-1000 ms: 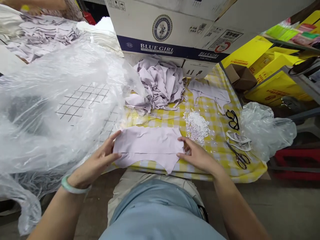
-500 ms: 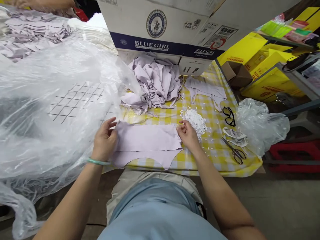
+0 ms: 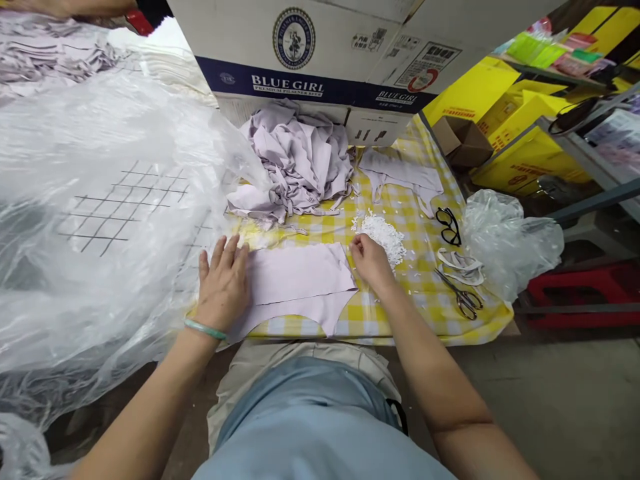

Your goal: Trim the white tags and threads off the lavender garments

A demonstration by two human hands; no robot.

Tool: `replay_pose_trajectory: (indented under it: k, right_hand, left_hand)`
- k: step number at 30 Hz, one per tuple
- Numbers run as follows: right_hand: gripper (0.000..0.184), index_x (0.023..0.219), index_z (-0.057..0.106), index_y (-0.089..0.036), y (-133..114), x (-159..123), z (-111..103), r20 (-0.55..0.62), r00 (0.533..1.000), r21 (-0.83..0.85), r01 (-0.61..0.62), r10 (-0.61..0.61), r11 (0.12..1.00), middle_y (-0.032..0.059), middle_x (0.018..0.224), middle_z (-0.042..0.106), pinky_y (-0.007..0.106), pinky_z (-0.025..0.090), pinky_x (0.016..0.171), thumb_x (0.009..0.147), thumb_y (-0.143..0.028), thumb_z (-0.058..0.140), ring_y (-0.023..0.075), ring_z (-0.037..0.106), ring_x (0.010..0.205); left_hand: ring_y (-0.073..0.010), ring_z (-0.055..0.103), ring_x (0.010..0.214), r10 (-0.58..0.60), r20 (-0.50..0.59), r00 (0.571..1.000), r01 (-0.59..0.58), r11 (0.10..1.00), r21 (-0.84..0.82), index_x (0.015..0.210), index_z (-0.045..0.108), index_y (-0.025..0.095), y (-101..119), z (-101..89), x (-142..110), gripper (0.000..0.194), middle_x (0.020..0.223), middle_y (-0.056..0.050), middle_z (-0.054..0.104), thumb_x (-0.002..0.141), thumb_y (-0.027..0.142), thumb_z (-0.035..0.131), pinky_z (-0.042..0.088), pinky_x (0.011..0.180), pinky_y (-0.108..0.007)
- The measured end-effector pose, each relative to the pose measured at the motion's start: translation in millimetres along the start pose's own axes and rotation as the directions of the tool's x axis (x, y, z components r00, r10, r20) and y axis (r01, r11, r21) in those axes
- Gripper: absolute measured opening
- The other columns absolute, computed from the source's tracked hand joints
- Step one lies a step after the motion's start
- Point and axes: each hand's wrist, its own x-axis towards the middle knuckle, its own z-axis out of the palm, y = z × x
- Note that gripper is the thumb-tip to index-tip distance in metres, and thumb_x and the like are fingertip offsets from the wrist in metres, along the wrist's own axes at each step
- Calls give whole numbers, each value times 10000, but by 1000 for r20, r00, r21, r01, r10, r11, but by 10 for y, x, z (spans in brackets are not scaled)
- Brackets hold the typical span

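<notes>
Since the left hand (image 3: 223,283) lies flat, fingers a bit apart, on the lilac fabric (image 3: 300,277), that end's partly hidden. Fabric sits right by the front edge of the checked cloth (image 3: 383,323). Right hand (image 3: 369,259) is just past the other end, fingertips pinched together, can't tell on what. Plastic sheet (image 3: 110,280) crowds the left, beer box (image 3: 330,40) is cut off up top, and cloth stretches between right hand and scissors (image 3: 459,292).
</notes>
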Motion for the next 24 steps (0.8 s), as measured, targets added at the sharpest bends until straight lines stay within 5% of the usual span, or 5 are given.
replay_pose_trajectory:
  k: [5, 9, 15, 19, 24]
  right_hand:
    - [203, 1013, 583, -186, -99, -33, 83, 8, 996, -179, 89, -90, 980, 93, 1016, 633, 314, 412, 753, 881, -340, 576, 221, 583, 895]
    - [112, 919, 596, -185, -91, 7, 70, 33, 998, -269, 61, -54, 961, 93, 957, 631, 308, 405, 733, 919, -244, 500, 208, 579, 858]
    - [73, 751, 596, -207, -115, 48, 53, 137, 985, -203, 130, -103, 971, 32, 867, 616, 271, 379, 655, 811, -240, 620, 165, 556, 761]
    - [119, 685, 568, -206, -115, 78, 58, 131, 986, -173, 121, -99, 977, 17, 776, 594, 264, 347, 611, 802, -192, 589, 155, 528, 703]
    - [126, 712, 555, -209, -23, 73, 25, 93, 994, -163, 76, -61, 984, -5, 720, 583, 252, 348, 611, 836, -219, 575, 145, 514, 665]
  left_hand:
    - [-319, 222, 1469, 323, 127, 938, -309, 944, -118, 1421, 434, 193, 559, 85, 54, 480, 1557, -130, 333, 954, 299, 417, 193, 1170, -555]
    - [-366, 328, 1411, 382, 244, 891, -353, 923, -155, 1350, 517, 167, 687, 124, 65, 469, 1524, -160, 381, 945, 394, 451, 282, 1125, -580]
    - [-315, 572, 1094, 97, -23, 995, -99, 993, -70, 1032, 641, 132, 56, -69, 166, 295, 1166, -175, 605, 903, 333, 468, 448, 978, -474]
    - [-287, 585, 904, -99, -42, 994, 97, 994, -47, 821, 623, 159, -308, -108, 233, 196, 921, -124, 600, 844, 319, 512, 481, 852, -439]
    - [-189, 560, 758, -165, -39, 986, 157, 976, -153, 724, 539, 194, -364, -94, 250, 135, 825, -44, 556, 826, 260, 482, 473, 713, -321]
